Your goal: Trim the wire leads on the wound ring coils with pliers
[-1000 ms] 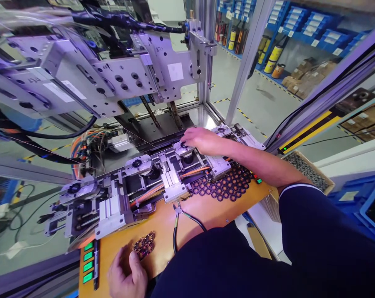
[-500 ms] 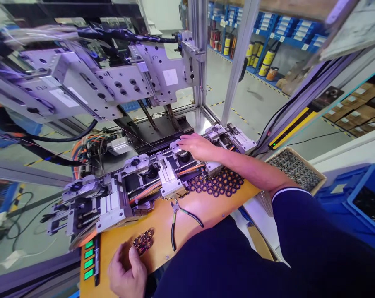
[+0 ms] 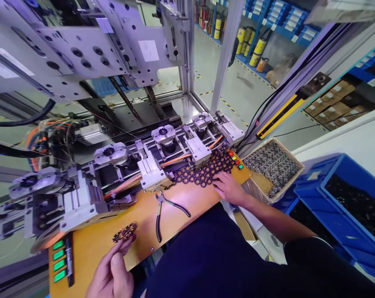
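My left hand (image 3: 111, 273) is low on the left with thumb and forefinger pinched at a small pile of copper-wound stator rings (image 3: 124, 232). The fingertips partly hide the ring they grip. My right hand (image 3: 229, 188) rests at the right edge of a spread of dark stator rings (image 3: 203, 176), fingers stretched out and touching the outer ones. Whether anything is under those fingertips is hidden. Between the hands lie diagonal cutters (image 3: 160, 203), jaws towards the machine. Behind stands a row of metal winding fixtures (image 3: 164, 134) with round holders.
Green buttons (image 3: 59, 258) and a black marker (image 3: 68, 260) lie at the table's left end; coloured buttons (image 3: 235, 159) sit at the right. To the right stand a carton of metal parts (image 3: 271, 165) and a blue bin (image 3: 339, 182). Machine plates (image 3: 113, 49) hang above the fixtures.
My right hand has come down from a fixture to the spread of rings. My left hand has closed its fingers at the small pile. The view has shifted to the right.
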A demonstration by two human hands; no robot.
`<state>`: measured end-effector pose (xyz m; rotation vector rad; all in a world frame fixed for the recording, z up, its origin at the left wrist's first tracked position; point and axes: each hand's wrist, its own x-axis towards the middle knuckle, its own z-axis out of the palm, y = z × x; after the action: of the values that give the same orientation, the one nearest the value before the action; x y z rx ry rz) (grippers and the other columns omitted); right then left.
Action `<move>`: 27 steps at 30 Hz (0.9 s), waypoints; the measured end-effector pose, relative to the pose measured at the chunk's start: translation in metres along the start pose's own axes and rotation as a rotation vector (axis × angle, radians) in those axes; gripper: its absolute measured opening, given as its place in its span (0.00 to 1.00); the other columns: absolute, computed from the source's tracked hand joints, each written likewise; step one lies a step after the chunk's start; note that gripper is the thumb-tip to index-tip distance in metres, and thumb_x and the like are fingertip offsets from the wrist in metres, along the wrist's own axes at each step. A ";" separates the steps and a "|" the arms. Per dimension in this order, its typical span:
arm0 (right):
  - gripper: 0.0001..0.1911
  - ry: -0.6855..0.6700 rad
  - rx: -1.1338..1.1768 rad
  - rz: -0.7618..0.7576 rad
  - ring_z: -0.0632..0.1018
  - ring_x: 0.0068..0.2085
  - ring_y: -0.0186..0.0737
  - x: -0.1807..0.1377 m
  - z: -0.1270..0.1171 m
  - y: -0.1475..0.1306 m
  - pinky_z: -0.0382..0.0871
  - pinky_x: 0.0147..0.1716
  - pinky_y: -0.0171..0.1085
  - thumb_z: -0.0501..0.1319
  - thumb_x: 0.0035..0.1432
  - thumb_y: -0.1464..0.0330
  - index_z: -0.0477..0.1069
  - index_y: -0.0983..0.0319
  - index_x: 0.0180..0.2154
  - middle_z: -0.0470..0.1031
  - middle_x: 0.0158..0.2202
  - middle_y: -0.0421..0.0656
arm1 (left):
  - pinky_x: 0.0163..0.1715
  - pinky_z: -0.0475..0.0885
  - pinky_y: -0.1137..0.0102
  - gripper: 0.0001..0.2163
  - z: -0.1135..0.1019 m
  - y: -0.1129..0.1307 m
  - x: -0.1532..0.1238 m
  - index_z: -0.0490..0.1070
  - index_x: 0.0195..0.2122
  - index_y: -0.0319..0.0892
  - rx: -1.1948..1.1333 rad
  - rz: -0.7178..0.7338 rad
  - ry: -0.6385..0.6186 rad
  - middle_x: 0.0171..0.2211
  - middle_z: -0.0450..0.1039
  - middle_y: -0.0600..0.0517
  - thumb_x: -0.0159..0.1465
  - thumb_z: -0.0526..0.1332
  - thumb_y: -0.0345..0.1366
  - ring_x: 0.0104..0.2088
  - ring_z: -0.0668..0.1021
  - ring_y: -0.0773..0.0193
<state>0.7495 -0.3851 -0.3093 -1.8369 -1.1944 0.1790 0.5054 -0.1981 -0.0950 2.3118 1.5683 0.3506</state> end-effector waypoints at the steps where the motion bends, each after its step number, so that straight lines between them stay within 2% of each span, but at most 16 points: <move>1: 0.09 -0.018 -0.016 0.020 0.72 0.47 0.50 -0.008 0.005 0.003 0.71 0.42 0.48 0.59 0.64 0.71 0.74 0.70 0.34 0.74 0.43 0.54 | 0.48 0.73 0.71 0.18 0.001 0.003 0.003 0.77 0.44 0.34 0.011 0.029 -0.050 0.39 0.78 0.44 0.69 0.57 0.44 0.40 0.80 0.63; 4: 0.11 -0.021 -0.018 0.056 0.71 0.51 0.55 -0.015 0.008 0.004 0.71 0.44 0.53 0.56 0.64 0.75 0.74 0.70 0.32 0.74 0.47 0.56 | 0.39 0.73 0.79 0.13 0.008 0.013 0.017 0.77 0.33 0.36 0.057 0.222 -0.174 0.31 0.78 0.50 0.66 0.60 0.42 0.31 0.79 0.69; 6: 0.12 0.009 0.040 0.073 0.71 0.52 0.54 -0.007 -0.001 -0.007 0.71 0.46 0.52 0.55 0.64 0.76 0.75 0.69 0.31 0.74 0.47 0.56 | 0.34 0.72 0.81 0.10 0.017 0.025 0.025 0.76 0.32 0.37 0.007 0.360 -0.299 0.29 0.77 0.52 0.63 0.65 0.40 0.28 0.78 0.71; 8: 0.09 0.051 0.149 0.080 0.71 0.53 0.49 0.007 -0.015 -0.028 0.72 0.50 0.50 0.57 0.64 0.74 0.76 0.68 0.34 0.73 0.49 0.54 | 0.33 0.73 0.82 0.06 0.029 0.042 0.031 0.76 0.35 0.37 -0.119 0.434 -0.492 0.29 0.77 0.53 0.62 0.66 0.36 0.28 0.78 0.72; 11: 0.06 0.138 0.435 0.037 0.73 0.54 0.40 0.036 -0.030 -0.067 0.72 0.54 0.42 0.62 0.64 0.70 0.77 0.65 0.37 0.73 0.51 0.50 | 0.37 0.75 0.80 0.12 0.046 0.071 0.034 0.75 0.47 0.35 -0.350 0.378 -0.813 0.35 0.79 0.49 0.64 0.63 0.32 0.33 0.81 0.69; 12: 0.04 0.172 0.595 0.016 0.73 0.54 0.40 0.046 -0.032 -0.080 0.72 0.54 0.42 0.64 0.62 0.71 0.77 0.65 0.38 0.72 0.52 0.51 | 0.39 0.76 0.79 0.14 0.050 0.078 0.033 0.74 0.50 0.33 -0.408 0.351 -0.863 0.38 0.80 0.47 0.64 0.63 0.31 0.35 0.82 0.67; 14: 0.04 0.226 0.816 0.003 0.74 0.55 0.42 0.061 -0.030 -0.099 0.72 0.54 0.42 0.65 0.60 0.74 0.77 0.67 0.38 0.72 0.52 0.53 | 0.37 0.77 0.78 0.14 0.053 0.088 0.031 0.74 0.51 0.33 -0.461 0.347 -0.829 0.39 0.80 0.46 0.65 0.63 0.31 0.34 0.82 0.66; 16: 0.05 0.218 0.948 0.030 0.74 0.55 0.42 0.070 -0.024 -0.110 0.72 0.53 0.40 0.65 0.59 0.76 0.77 0.68 0.39 0.72 0.53 0.55 | 0.36 0.76 0.79 0.12 0.051 0.091 0.029 0.75 0.49 0.34 -0.436 0.371 -0.698 0.37 0.80 0.48 0.65 0.63 0.31 0.32 0.82 0.67; 18: 0.06 0.140 1.066 0.081 0.75 0.56 0.41 0.074 -0.017 -0.115 0.71 0.54 0.39 0.65 0.59 0.76 0.76 0.68 0.40 0.72 0.54 0.55 | 0.39 0.75 0.81 0.11 0.045 0.088 0.027 0.75 0.48 0.37 -0.380 0.384 -0.589 0.38 0.80 0.50 0.64 0.64 0.29 0.35 0.82 0.69; 21: 0.03 0.042 1.226 0.166 0.75 0.55 0.41 0.075 -0.007 -0.121 0.71 0.56 0.42 0.64 0.61 0.74 0.75 0.67 0.39 0.72 0.53 0.54 | 0.44 0.73 0.81 0.15 0.037 0.083 0.024 0.74 0.50 0.43 -0.259 0.475 -0.472 0.41 0.79 0.54 0.62 0.66 0.28 0.39 0.80 0.72; 24: 0.02 0.014 1.265 0.195 0.76 0.54 0.40 0.079 -0.002 -0.124 0.70 0.56 0.42 0.63 0.62 0.73 0.74 0.66 0.37 0.74 0.51 0.52 | 0.44 0.73 0.80 0.17 0.033 0.079 0.025 0.72 0.53 0.46 -0.163 0.570 -0.395 0.41 0.77 0.55 0.63 0.66 0.29 0.38 0.79 0.73; 27: 0.03 -0.013 1.243 0.120 0.77 0.52 0.38 0.095 -0.008 -0.109 0.72 0.54 0.40 0.63 0.62 0.74 0.75 0.67 0.38 0.75 0.49 0.51 | 0.44 0.74 0.78 0.19 0.028 0.069 0.029 0.69 0.55 0.44 -0.142 0.598 -0.359 0.41 0.76 0.53 0.63 0.66 0.31 0.38 0.78 0.72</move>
<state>0.7322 -0.3019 -0.1919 -0.7867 -0.6696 0.7965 0.5851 -0.1980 -0.0929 2.5093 0.6497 0.1576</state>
